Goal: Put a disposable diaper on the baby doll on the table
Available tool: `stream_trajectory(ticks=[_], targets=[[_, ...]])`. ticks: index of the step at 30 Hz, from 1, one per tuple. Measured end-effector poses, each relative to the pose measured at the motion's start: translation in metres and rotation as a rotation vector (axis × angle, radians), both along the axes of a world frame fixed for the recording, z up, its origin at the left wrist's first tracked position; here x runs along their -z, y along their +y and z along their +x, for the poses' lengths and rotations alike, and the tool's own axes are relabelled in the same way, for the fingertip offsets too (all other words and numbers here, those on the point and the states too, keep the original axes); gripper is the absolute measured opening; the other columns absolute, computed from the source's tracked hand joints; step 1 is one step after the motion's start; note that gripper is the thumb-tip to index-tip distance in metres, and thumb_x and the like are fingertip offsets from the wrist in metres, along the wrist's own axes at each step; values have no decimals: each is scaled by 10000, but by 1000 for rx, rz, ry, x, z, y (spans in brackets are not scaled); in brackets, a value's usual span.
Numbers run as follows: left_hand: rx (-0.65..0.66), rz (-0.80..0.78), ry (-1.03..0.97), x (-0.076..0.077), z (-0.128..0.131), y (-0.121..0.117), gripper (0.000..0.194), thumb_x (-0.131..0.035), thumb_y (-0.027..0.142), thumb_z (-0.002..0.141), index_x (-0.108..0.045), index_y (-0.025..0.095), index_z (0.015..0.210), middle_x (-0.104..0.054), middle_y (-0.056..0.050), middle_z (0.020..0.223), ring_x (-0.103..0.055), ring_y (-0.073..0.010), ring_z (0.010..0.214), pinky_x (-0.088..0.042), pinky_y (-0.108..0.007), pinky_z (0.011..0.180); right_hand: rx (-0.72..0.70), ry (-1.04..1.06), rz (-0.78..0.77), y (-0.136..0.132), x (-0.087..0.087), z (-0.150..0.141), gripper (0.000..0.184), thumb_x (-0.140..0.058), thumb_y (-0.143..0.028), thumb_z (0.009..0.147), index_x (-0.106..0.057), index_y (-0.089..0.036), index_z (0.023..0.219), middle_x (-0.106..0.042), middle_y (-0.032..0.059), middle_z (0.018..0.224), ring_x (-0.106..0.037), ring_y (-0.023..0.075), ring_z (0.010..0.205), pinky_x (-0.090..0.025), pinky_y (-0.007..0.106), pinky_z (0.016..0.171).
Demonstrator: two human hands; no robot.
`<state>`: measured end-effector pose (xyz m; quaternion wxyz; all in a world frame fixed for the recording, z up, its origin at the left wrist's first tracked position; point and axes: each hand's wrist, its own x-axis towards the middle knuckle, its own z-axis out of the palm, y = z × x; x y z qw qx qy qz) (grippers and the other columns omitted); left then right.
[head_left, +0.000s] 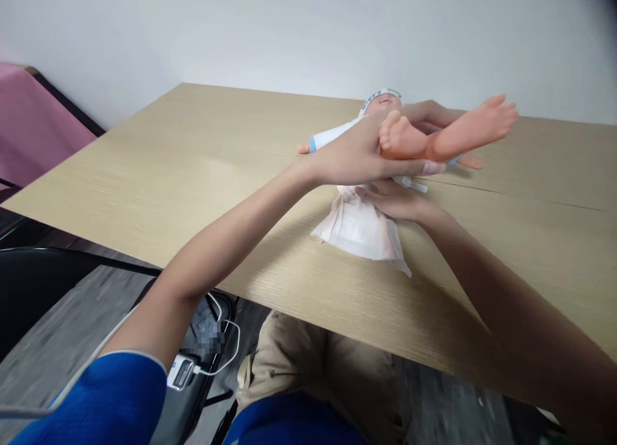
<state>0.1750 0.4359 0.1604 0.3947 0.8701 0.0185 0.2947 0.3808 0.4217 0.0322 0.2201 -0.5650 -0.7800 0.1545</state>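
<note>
A baby doll (335, 134) lies on its back on the table in a white, blue-cuffed top and a lettered headband (380, 95). Its legs are raised, one foot (499, 118) sticking out to the right. My left hand (354, 150) is closed around the lower legs, thumb below and fingers over the far side. Under the doll's bottom, a white diaper (357, 229) spreads toward me. My right hand (396, 199) lies beneath the raised legs with its fingers stretched onto the diaper, partly hidden by my left hand. A white diaper tab (414, 185) shows beside it.
The wooden table (207, 155) reaches back to a white wall, with a seam running across its right side. Left of it is a pink-covered surface (38, 110). Below the front edge, a white device with a cable (182, 372) rests on a dark seat.
</note>
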Motion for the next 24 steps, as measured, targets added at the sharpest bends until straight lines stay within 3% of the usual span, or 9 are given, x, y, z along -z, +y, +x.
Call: stream_trajectory(ticks=[4, 7, 9, 12, 16, 20, 24], targets=[[-15, -10, -17, 18, 3, -13, 341, -771, 314, 986, -727, 142, 1278, -770, -127, 1318, -716, -270, 1289, -562, -388, 1136, 143, 170, -43, -72, -19, 9, 422, -575, -621, 1049, -720, -251, 1189, -794, 125, 1218, -736, 383, 1187, -606, 627, 1063], [-65, 31, 41, 33, 6, -20, 377, -785, 365, 956, -746, 205, 1295, -782, -111, 1327, -717, -287, 1279, -552, -431, 1132, 398, 247, 83, -110, -24, 11, 424, -702, -639, 970, -710, -267, 1173, -800, 125, 1162, -759, 410, 1117, -617, 668, 997], [-102, 57, 63, 42, 7, -23, 408, -789, 391, 943, -748, 244, 1321, -783, -101, 1348, -713, -295, 1284, -544, -456, 1134, 515, 266, 245, -123, -25, 11, 575, -798, -664, 887, -651, -269, 1279, -763, 148, 1269, -744, 432, 1172, -612, 686, 1010], [-115, 74, 55, 53, 8, -27, 434, -793, 402, 929, -750, 261, 1337, -788, -100, 1340, -714, -294, 1274, -531, -476, 1140, 391, 296, 437, -131, -28, 12, 731, -824, -616, 881, -526, -280, 1458, -633, 169, 1514, -670, 410, 1362, -596, 642, 1109], [-62, 109, 38, 67, 7, -31, 431, -784, 394, 918, -757, 248, 1323, -780, -110, 1352, -711, -285, 1283, -515, -477, 1152, 137, 182, 432, -130, -31, 15, 728, -736, -448, 955, -447, -277, 1602, -569, 148, 1631, -580, 383, 1495, -518, 615, 1226], [-69, 148, 30, 78, -2, -35, 480, -783, 404, 913, -741, 237, 1361, -758, -131, 1405, -684, -303, 1340, -495, -497, 1175, 36, 93, 387, -124, -24, 22, 672, -677, -370, 961, -517, -211, 1594, -650, 165, 1562, -645, 381, 1401, -531, 579, 1176], [-121, 240, 96, 87, -25, -33, 427, -790, 418, 915, -773, 242, 1304, -777, -140, 1357, -690, -323, 1304, -496, -521, 1185, -47, -4, 426, -127, -14, 33, 455, -567, -280, 985, -690, -182, 1412, -754, 161, 1394, -681, 349, 1297, -507, 515, 1156]])
